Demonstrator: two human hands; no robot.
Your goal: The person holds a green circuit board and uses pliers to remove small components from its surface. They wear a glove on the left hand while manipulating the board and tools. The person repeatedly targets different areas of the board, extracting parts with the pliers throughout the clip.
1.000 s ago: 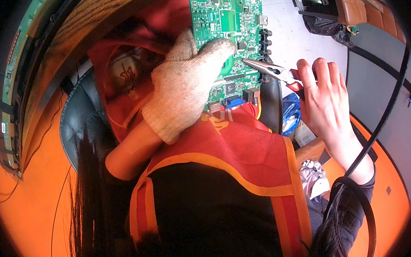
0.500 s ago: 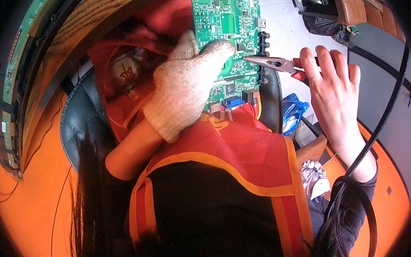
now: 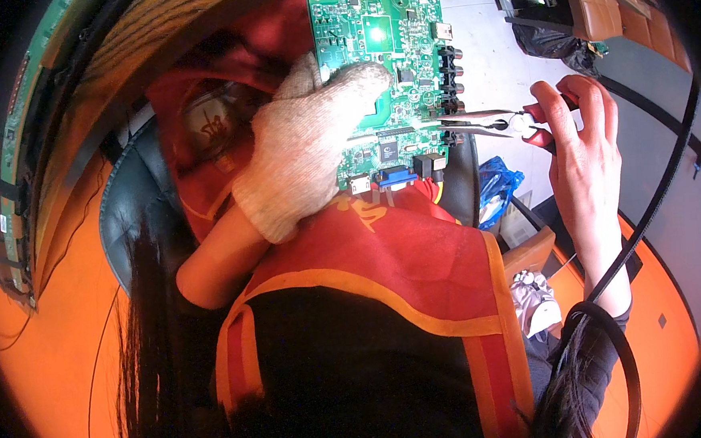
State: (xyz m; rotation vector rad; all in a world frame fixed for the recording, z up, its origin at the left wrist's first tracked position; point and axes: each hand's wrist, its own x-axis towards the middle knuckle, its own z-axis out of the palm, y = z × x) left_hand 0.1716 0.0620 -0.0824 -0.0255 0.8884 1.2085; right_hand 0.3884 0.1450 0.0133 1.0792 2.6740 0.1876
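A green circuit board [image 3: 370, 81] is held up over my lap, tilted toward me. My left hand [image 3: 305, 133], in a whitish knit glove, is closed on the board's left side, thumb across its face and fingers behind. Bare, my right hand [image 3: 578, 133] grips the red handles of long-nosed pliers [image 3: 485, 122]. Their jaws are parted and reach over the board's right edge, near a row of black connectors [image 3: 450, 80]. Whether the tips touch the board I cannot tell. Along its lower edge sits a blue video port [image 3: 396, 177].
A red apron [image 3: 401, 256] with orange trim covers my lap. On the left are a wooden table edge [image 3: 117, 73] and a dark chair [image 3: 129, 208]. A blue plastic bag [image 3: 499, 186] lies at right. A black cable [image 3: 661, 184] passes near my right forearm.
The board and my left hand have shifted slightly left. My right hand has moved a little, and the pliers, nearly closed before, now have parted jaws and sit lower on the board.
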